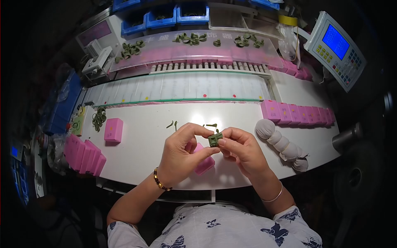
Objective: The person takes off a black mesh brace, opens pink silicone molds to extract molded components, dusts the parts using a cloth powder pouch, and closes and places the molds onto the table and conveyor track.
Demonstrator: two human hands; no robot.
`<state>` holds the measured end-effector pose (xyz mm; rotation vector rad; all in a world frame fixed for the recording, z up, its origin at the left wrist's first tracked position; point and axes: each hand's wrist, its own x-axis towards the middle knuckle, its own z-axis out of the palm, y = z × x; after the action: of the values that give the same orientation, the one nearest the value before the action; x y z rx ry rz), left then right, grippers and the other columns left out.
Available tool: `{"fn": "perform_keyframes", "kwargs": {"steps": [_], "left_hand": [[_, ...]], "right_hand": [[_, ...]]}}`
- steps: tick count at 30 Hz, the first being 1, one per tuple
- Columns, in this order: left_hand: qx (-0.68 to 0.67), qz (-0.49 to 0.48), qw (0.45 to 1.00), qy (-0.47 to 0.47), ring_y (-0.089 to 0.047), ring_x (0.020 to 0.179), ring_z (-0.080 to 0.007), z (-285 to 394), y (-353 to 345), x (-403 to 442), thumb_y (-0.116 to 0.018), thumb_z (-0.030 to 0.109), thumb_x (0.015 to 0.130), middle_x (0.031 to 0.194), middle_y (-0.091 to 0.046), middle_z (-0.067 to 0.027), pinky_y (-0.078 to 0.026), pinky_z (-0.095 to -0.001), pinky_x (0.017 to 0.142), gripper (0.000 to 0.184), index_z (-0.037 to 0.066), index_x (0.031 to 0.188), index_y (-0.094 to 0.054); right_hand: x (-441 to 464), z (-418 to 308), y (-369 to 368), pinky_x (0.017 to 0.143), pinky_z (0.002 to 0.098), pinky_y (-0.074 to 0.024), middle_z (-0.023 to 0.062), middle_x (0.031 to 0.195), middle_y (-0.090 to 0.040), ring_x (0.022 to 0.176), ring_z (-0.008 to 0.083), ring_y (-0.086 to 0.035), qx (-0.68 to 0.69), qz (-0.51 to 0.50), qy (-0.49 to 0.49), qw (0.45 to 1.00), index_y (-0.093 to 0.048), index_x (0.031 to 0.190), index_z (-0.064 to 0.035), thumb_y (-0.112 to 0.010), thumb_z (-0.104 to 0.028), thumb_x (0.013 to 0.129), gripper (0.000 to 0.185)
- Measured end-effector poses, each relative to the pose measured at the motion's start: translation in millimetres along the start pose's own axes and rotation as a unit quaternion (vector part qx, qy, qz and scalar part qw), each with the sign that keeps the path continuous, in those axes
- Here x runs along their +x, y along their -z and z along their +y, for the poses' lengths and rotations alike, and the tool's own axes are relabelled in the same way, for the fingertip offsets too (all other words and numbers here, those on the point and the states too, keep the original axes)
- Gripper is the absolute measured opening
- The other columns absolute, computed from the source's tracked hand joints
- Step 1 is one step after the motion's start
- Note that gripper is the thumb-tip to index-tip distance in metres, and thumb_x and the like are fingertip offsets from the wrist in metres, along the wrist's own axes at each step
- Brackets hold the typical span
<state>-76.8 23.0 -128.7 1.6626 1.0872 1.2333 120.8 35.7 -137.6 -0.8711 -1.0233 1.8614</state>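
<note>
Between both hands, above the white table, is a small green block-shaped piece point(214, 140) with raised edges, perhaps a wax part. My left hand point(182, 149) pinches it from the left between thumb and fingertips. From the other side, my right hand point(243, 149) grips its right edge with closed fingers. Beneath the hands lies a pink block point(204, 160), partly hidden by the left hand. A few thin green scraps point(211, 125) rest on the table just beyond the fingers, and more green bits point(172, 124) lie to the left.
Left on the table point(144, 153) stand a pink block point(113, 130), green rings point(99, 118) and stacked pink blocks point(84, 155). Right are a row of pink blocks point(295, 113), a tied cloth roll point(282, 144) and a keypad display point(336, 48). Behind runs a roller track point(211, 67) below blue bins point(161, 16).
</note>
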Motion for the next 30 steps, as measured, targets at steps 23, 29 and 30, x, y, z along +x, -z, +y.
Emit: {"fn": "perform_keyframes", "kwargs": {"steps": [23,29,30], "left_hand": [[-0.219,0.051,0.942,0.250,-0.036,0.055,0.0013,-13.8,53.8,1.8,-0.071,0.023,0.098,0.075,-0.056,0.0073,-0.028,-0.0155,0.045,0.023,0.004,0.110,-0.065],[-0.235,0.037,0.934,0.267,-0.035,0.055,0.0012,-16.0,55.7,-2.4,-0.069,0.025,0.100,0.068,-0.046,0.0097,-0.028,-0.0158,0.045,0.025,0.004,0.113,-0.065],[-0.235,0.038,0.934,0.267,-0.035,0.055,0.0012,-16.0,54.9,-3.3,-0.069,0.025,0.100,0.068,-0.046,0.0097,-0.028,-0.0158,0.045,0.025,0.004,0.113,-0.065]], "right_hand": [[0.6,0.6,22.9,0.062,0.0313,-0.0490,0.0086,0.086,-0.060,0.068,0.0180,-0.059,-0.506,0.020,0.213,0.835,-0.070,0.108,-0.0042,-0.078,-0.007,0.084,0.025],[14.4,3.0,11.8,0.089,0.0411,-0.0507,0.0165,0.115,-0.062,0.097,0.0300,-0.061,-0.516,-0.200,0.076,0.829,-0.041,0.150,-0.0094,-0.086,-0.024,0.074,0.089],[24.2,11.7,13.3,0.088,0.0416,-0.0514,0.0167,0.114,-0.063,0.095,0.0315,-0.061,-0.541,-0.220,0.135,0.801,-0.041,0.150,-0.0084,-0.086,-0.027,0.074,0.090]]}}
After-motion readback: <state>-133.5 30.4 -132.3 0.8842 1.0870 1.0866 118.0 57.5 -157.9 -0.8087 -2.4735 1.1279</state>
